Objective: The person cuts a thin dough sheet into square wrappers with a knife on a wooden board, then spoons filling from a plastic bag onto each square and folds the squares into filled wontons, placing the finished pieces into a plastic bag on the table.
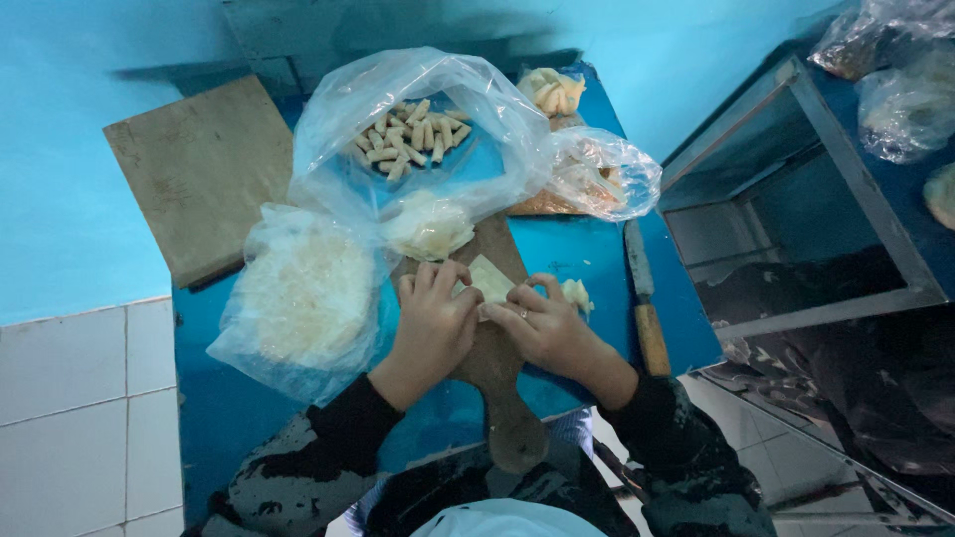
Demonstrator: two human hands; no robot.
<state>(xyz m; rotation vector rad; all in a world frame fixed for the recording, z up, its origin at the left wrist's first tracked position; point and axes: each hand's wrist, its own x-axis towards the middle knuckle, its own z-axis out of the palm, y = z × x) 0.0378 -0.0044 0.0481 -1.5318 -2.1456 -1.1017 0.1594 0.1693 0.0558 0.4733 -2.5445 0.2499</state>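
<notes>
We look down at a blue table [587,259] where our left hand [433,323] and right hand [542,328] meet over a brown wooden paddle-shaped board [497,368]. Both hands are curled, fingertips pressing on a pale square pastry sheet [489,278] lying on the board's far part; the left fingers bend over its near left edge, the right thumb and forefinger pinch its near right edge, so each hand grips the sheet lightly rather than closing fully. We judge this roll barely begun, since the sheet lies mostly flat. Far of the board, an open clear plastic bag [497,129] holds a heap of finished small pale rolls [408,137], so a good batch looks done. A mound of pale filling [428,227] sits just beyond the hands, and at left a clear bag of stacked round wrappers [303,293] seems well stocked, so plenty remains. A wooden-handled knife [645,298] lies right of the board, and a flat brown slab [199,169] rests at far left
</notes>
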